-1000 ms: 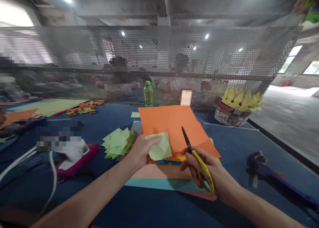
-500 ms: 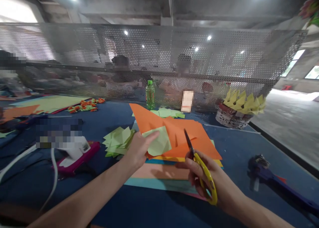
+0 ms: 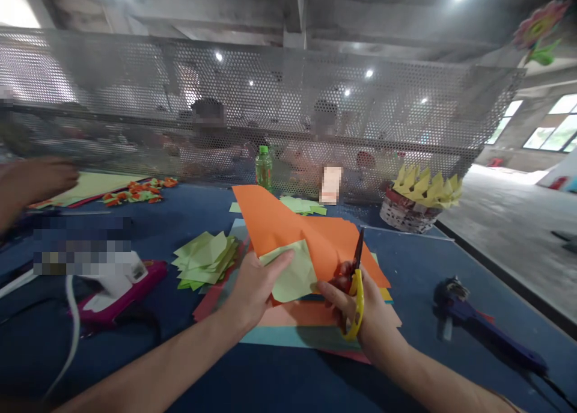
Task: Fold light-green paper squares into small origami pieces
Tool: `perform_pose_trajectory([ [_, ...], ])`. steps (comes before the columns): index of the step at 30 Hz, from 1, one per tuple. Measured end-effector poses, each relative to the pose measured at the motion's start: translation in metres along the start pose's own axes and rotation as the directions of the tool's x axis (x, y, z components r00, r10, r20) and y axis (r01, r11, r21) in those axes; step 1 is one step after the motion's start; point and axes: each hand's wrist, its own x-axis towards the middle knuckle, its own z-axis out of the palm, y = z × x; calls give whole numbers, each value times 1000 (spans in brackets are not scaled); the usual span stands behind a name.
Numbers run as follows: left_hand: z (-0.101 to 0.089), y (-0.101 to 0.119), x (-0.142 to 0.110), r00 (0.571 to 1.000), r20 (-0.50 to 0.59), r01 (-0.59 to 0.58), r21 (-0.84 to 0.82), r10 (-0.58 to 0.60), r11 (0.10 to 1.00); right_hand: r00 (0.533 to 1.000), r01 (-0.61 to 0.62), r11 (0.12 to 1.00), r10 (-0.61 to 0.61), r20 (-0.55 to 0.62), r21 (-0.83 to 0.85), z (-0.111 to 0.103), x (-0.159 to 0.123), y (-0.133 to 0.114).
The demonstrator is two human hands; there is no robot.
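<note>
My left hand (image 3: 252, 287) pinches a light green paper square (image 3: 293, 275) against an orange paper sheet (image 3: 293, 232), lifting the sheet's left side off the table. My right hand (image 3: 365, 314) grips yellow-handled scissors (image 3: 356, 287), blades pointing up beside the orange sheet's right part. Under both lies a stack of coloured paper sheets (image 3: 293, 335) on the blue table (image 3: 406, 263).
A pile of green paper squares (image 3: 205, 260) lies left of my hand, more green squares (image 3: 302, 205) behind. A white and pink device (image 3: 112, 281) with a cable sits left, a glue gun (image 3: 469, 317) right, a basket with yellow paper (image 3: 417, 202) and a green bottle (image 3: 264, 168) at the mesh screen. Another person's hand (image 3: 31, 181) is far left.
My left hand lifted the orange sheet with the green square, raising its left corner. The scissors swung upright and closer to the sheet. Another person's hand appeared far left.
</note>
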Motion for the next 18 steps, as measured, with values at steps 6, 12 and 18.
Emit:
perform_pose_trajectory([
  [6, 2, 1, -2, 999, 15, 36, -32, -36, 999, 999, -28, 999, 28, 19, -22, 1, 0, -5],
  [12, 0, -1, 0, 998, 50, 46, -90, -41, 995, 999, 40, 999, -40, 24, 18, 0, -2, 2],
  [18, -5, -1, 3, 979, 187, 100, -105, -79, 989, 999, 46, 999, -46, -17, 5, 1, -2, -5],
])
